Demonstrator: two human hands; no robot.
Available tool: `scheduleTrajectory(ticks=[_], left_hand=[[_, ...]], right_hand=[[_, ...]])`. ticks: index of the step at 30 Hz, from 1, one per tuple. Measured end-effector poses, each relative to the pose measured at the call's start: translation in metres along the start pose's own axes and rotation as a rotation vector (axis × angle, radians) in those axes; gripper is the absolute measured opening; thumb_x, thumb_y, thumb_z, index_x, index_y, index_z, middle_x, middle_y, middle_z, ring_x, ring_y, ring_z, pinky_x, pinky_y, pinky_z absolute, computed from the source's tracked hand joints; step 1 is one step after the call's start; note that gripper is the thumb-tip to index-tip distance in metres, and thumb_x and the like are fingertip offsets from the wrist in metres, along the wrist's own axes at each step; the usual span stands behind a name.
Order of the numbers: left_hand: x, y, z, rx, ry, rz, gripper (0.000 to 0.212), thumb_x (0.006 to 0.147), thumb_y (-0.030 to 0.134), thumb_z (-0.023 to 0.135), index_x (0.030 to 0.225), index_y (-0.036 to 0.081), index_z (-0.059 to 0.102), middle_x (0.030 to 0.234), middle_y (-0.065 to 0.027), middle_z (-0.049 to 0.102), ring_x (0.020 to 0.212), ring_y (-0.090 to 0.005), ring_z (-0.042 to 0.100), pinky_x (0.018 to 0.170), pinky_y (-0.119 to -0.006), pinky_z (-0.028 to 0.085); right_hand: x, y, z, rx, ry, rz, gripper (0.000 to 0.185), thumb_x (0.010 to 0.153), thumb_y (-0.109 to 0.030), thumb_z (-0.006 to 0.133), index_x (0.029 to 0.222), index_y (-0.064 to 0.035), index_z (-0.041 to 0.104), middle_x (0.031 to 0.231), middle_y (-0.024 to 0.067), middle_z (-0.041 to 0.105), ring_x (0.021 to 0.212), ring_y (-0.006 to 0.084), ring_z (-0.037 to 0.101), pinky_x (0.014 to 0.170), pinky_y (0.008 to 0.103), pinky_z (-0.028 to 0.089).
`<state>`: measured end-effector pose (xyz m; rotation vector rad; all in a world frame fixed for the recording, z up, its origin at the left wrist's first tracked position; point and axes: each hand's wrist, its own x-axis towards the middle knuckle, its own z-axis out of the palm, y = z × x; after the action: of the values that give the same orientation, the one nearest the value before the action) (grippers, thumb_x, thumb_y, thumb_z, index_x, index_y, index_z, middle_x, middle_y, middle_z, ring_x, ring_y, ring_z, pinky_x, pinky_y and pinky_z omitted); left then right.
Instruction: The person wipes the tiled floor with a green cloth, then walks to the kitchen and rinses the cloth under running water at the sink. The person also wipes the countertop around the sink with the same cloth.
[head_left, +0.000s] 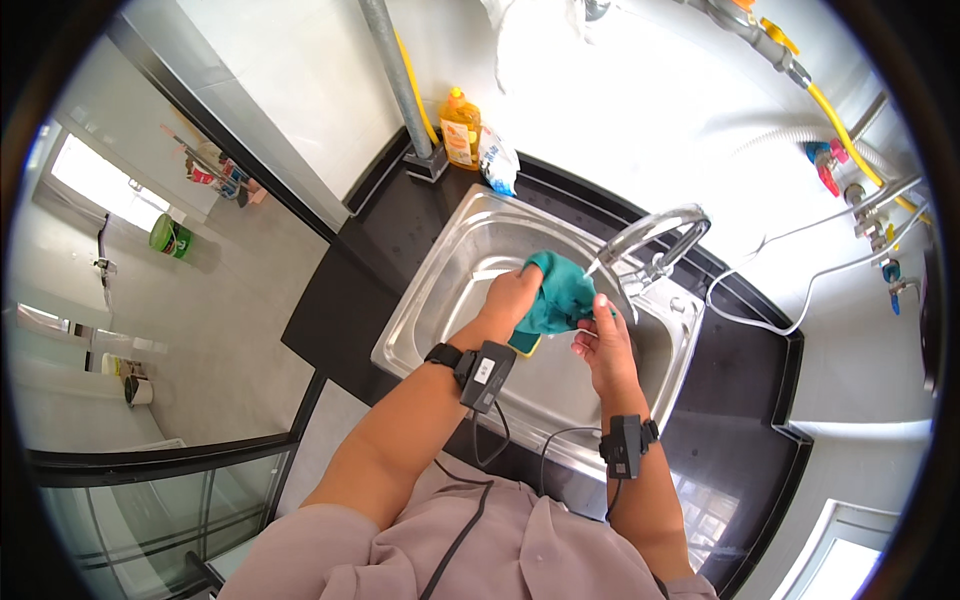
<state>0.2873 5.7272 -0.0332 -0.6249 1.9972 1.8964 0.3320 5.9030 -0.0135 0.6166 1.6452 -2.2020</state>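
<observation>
A teal cloth (559, 296) hangs bunched between my hands over a stainless steel sink (420, 300). My left hand (514, 296) grips its left side, while the fingers and thumb of my right hand (606, 337) pinch its lower right edge. Water runs from the tip of the curved chrome faucet (656, 225) onto the cloth's upper right part. Below the cloth, a sponge (526, 345) with a green top and yellow edge shows partly in the basin; the cloth and my left hand hide the rest.
Behind the sink's far left corner stand an orange dish soap bottle (460, 131) and a white-and-blue plastic packet (496, 161), beside a grey pipe (401, 82). Dark countertop (727, 390) surrounds the sink. A thin white hose (750, 324) loops at the right. Cables hang from my wrist devices.
</observation>
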Motion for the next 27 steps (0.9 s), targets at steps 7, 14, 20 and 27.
scheduleTrajectory(ticks=[7, 14, 20, 27], left_hand=[[-0.025, 0.014, 0.014, -0.594, -0.226, -0.16, 0.035, 0.089, 0.038, 0.056, 0.11, 0.011, 0.061, 0.106, -0.0027, 0.064, 0.098, -0.0159, 0.06, 0.083, -0.033, 0.048], [-0.028, 0.019, 0.021, -0.672, -0.346, -0.194, 0.043, 0.09, 0.036, 0.056, 0.122, 0.008, 0.054, 0.115, -0.0069, 0.06, 0.105, -0.0219, 0.058, 0.092, -0.038, 0.045], [-0.029, 0.012, 0.027, -0.74, -0.35, -0.192, 0.043, 0.092, 0.032, 0.056, 0.126, 0.007, 0.05, 0.119, -0.008, 0.058, 0.108, -0.0219, 0.057, 0.093, -0.039, 0.046], [-0.005, 0.007, -0.02, -0.799, -0.155, -0.051, 0.042, 0.092, 0.031, 0.059, 0.125, 0.008, 0.05, 0.12, -0.0065, 0.058, 0.11, -0.0212, 0.056, 0.094, -0.041, 0.046]], right_hand=[[0.001, 0.01, -0.007, 0.053, 0.119, 0.136, 0.103, 0.075, -0.055, 0.073, 0.149, -0.014, 0.015, 0.138, 0.0146, 0.039, 0.113, 0.0322, 0.046, 0.089, 0.0442, 0.043], [0.0, 0.006, -0.003, -0.179, 0.109, 0.128, 0.094, 0.079, -0.059, 0.067, 0.15, -0.017, 0.023, 0.149, 0.0112, 0.029, 0.125, 0.0359, 0.04, 0.102, 0.0482, 0.034], [0.001, 0.007, 0.004, 0.003, -0.06, -0.035, 0.059, 0.089, -0.039, 0.063, 0.139, -0.0144, 0.042, 0.121, 0.0064, 0.055, 0.102, 0.019, 0.055, 0.082, 0.0365, 0.046], [0.014, -0.004, -0.023, 0.66, 0.078, -0.053, 0.036, 0.101, -0.032, 0.04, 0.129, -0.0098, 0.045, 0.132, 0.0124, 0.052, 0.12, 0.0314, 0.051, 0.103, 0.0497, 0.039]])
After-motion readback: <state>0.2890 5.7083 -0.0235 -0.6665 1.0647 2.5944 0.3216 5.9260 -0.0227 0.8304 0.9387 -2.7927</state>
